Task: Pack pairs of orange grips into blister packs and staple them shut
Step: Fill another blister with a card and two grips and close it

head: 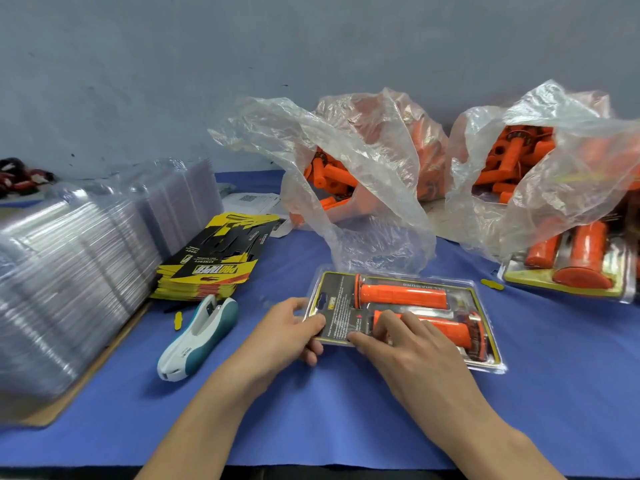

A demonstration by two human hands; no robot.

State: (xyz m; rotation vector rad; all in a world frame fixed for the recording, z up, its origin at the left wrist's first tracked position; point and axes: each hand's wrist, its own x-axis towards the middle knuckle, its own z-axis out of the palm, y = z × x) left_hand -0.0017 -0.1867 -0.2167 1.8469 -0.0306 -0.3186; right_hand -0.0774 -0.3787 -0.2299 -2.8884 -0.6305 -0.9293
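The blister pack [398,308] lies flat on the blue cloth [311,410], directly under both hands, with two orange grips inside it. One grip [403,294] lies just beyond the fingertips, and the other grip [450,330] runs out from under the right fingers. The left hand [291,332] pinches the pack's near-left corner, its thumb [313,322] on top of the plastic and its curled fingers tucked beneath the edge. The right hand [408,348] rests on top of the pack. Its fingers [414,323] are slightly spread and bent, pressing down on the clear cover over the printed card and the end of the nearer grip, and its thumb tip sits at the pack's near edge, close to the left fingers. A white and teal stapler [199,337] lies untouched to the left of the left hand. Past the stapler are a stack of yellow card inserts [214,261] and stacks of clear shells [69,271]. Beyond the fingertips stand two plastic bags [360,168] of loose orange grips.
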